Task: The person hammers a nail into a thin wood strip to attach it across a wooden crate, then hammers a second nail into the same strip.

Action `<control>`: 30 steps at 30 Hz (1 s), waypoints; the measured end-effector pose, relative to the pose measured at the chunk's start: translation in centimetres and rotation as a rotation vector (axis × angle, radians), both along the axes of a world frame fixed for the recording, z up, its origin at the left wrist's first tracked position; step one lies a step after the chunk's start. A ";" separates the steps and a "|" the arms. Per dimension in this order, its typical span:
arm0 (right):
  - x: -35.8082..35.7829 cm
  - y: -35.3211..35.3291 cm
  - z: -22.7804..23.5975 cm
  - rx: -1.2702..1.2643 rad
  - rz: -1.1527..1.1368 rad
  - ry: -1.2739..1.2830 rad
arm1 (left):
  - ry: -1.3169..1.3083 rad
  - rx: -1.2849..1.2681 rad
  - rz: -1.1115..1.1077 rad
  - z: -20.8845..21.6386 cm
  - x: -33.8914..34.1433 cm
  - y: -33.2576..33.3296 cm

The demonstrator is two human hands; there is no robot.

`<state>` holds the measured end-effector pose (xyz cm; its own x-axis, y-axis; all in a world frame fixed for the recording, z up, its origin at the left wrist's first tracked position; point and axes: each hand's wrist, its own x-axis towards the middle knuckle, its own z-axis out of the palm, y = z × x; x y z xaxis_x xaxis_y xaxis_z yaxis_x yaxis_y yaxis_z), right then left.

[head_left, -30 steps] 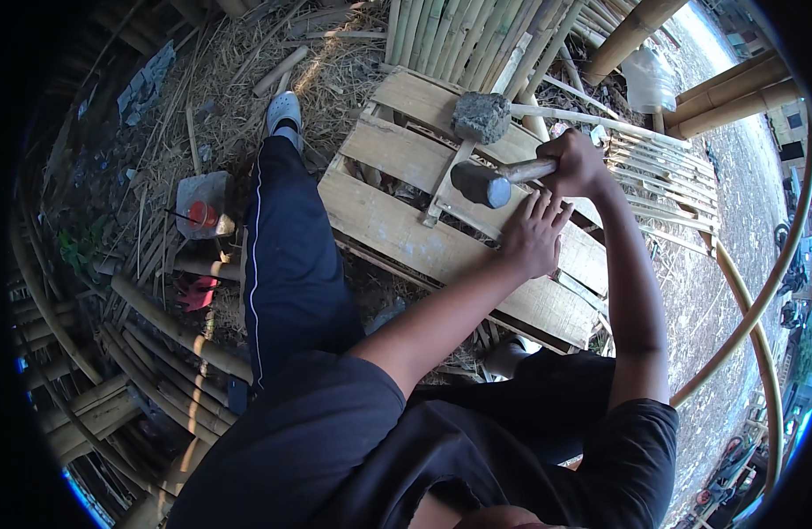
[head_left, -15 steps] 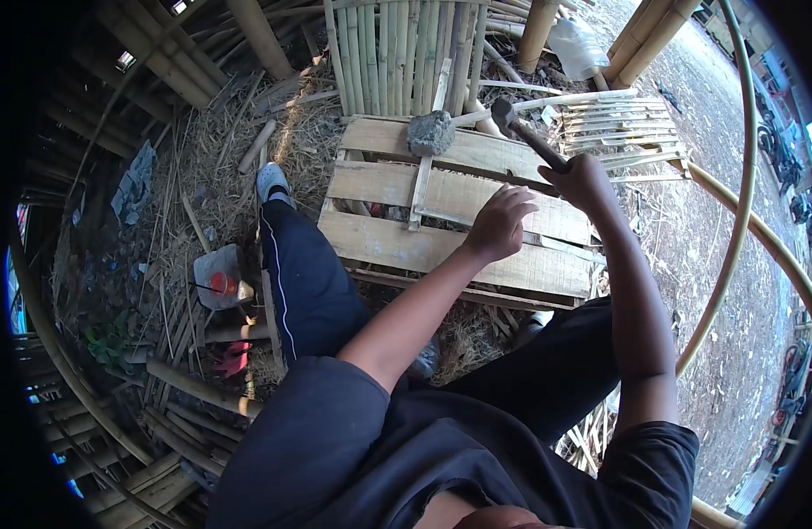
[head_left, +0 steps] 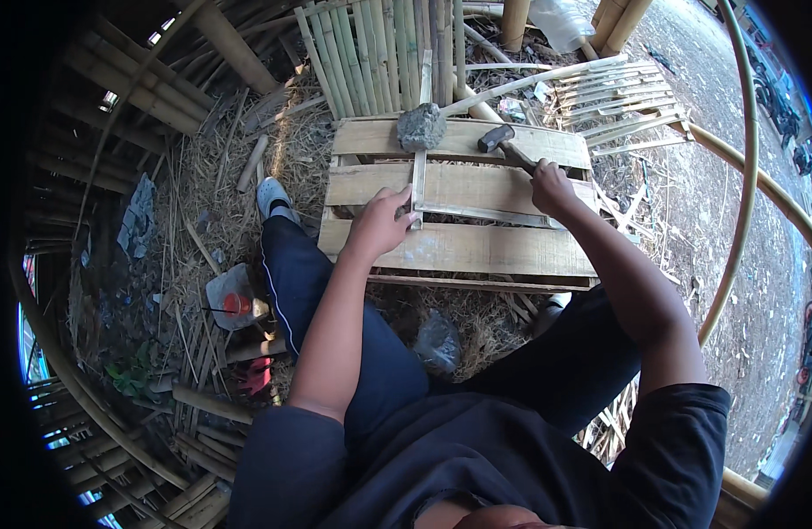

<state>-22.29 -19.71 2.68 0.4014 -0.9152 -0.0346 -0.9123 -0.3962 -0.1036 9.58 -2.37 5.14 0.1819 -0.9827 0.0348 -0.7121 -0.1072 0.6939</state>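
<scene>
My right hand (head_left: pixel 554 189) is closed round the handle of a hammer (head_left: pixel 518 157), whose dark metal head hangs over the far plank of a low slatted wooden bench (head_left: pixel 503 240). My left hand (head_left: pixel 379 226) rests at the bench's left part, its thumb and fingers at the near end of an upright-running bamboo strip (head_left: pixel 419 181). A rough grey stone (head_left: pixel 421 129) sits across that strip near the far edge. From the strip's near end, a second thin bamboo strip (head_left: pixel 485 214) lies crosswise to the right.
A bamboo slat panel (head_left: pixel 370 57) stands behind the bench. More split slats (head_left: pixel 613 97) lie at the far right, beside a long curved bamboo pole (head_left: pixel 751 159). On the left, a red drink cup (head_left: pixel 237 304) stands on a pale slab. Straw and scraps cover the ground.
My left hand has moved left, from the bench's middle to the bamboo strip. The hammer has come down and left in my right hand. The view has shifted slightly.
</scene>
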 end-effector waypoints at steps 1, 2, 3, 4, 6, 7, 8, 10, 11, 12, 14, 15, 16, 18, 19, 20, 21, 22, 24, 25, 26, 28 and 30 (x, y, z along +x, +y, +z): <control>1.6 1.2 2.1 -0.054 0.025 0.091 | -0.084 0.036 -0.057 -0.4 0.4 -0.2; 2.9 2.3 3.8 -0.108 0.049 0.183 | -0.166 0.070 -0.117 -0.7 0.6 -0.5; 4.1 3.2 5.1 -0.125 0.163 0.121 | -0.160 0.075 -0.114 -0.6 0.5 -0.9; 4.4 3.8 5.9 -0.147 0.270 0.061 | -0.181 0.133 -0.112 0.0 0.0 -1.6; 4.5 4.5 5.0 0.029 0.443 0.022 | -0.202 0.193 -0.113 0.7 -0.8 -2.7; 5.2 5.7 5.0 0.111 0.442 0.065 | -0.163 0.197 -0.072 0.8 -0.9 -2.8; 5.4 6.6 5.1 0.191 0.432 0.107 | -0.125 0.196 -0.039 0.7 -1.0 -3.0; 5.0 6.6 2.8 0.153 0.541 0.079 | -0.120 0.171 -0.028 0.2 -1.2 -3.1; 5.0 6.6 2.0 0.109 0.649 0.052 | -0.113 0.140 -0.016 -0.3 -1.3 -3.2; 5.0 6.3 1.2 0.111 0.650 0.047 | -0.116 0.143 -0.015 -0.8 -1.4 -3.3; 5.4 5.6 0.5 0.151 0.622 -0.015 | -0.192 0.076 -0.013 -1.3 -1.7 -3.3; 5.5 5.5 0.5 0.154 0.625 -0.022 | -0.197 0.081 -0.011 -1.2 -1.8 -3.3; 5.7 5.5 0.4 0.138 0.623 -0.009 | -0.207 0.073 -0.025 -1.1 -1.9 -3.4; 6.1 5.6 0.1 0.125 0.620 -0.004 | -0.223 0.070 -0.040 -1.5 -1.9 -3.5; 6.5 5.5 -0.1 0.113 0.631 -0.015 | -0.169 0.031 -0.075 -1.9 -1.7 -3.7; 6.7 5.5 -0.5 0.105 0.637 -0.021 | -0.109 -0.006 -0.115 -2.2 -1.8 -3.9; 6.7 5.4 -0.8 0.110 0.631 -0.024 | -0.110 -0.001 -0.120 -2.4 -1.6 -4.0; 6.8 5.4 -1.0 0.087 0.633 -0.058 | -0.085 -0.002 -0.127 -2.5 -1.3 -4.0; 6.7 5.0 -1.4 0.062 0.630 -0.092 | -0.062 -0.004 -0.139 -2.1 -1.8 -4.2; 6.6 4.8 -1.5 0.108 0.594 -0.145 | 0.073 0.066 -0.092 -1.9 -2.0 -4.2; 6.8 4.9 -1.1 0.155 0.563 -0.199 | 0.205 0.138 -0.039 -1.4 -2.1 -4.1; 6.7 4.7 -0.1 0.217 0.563 -0.214 | 0.214 0.155 -0.033 -0.6 -2.2 -3.9; 6.5 4.5 0.2 0.276 0.567 -0.223 | 0.227 0.165 -0.025 -0.5 -1.9 -3.6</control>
<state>-15.76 -15.20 2.93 0.8424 -0.5300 -0.0973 -0.5155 -0.7399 -0.4321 7.68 -5.99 4.61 0.1426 -0.9759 -0.1651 -0.5445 -0.2167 0.8103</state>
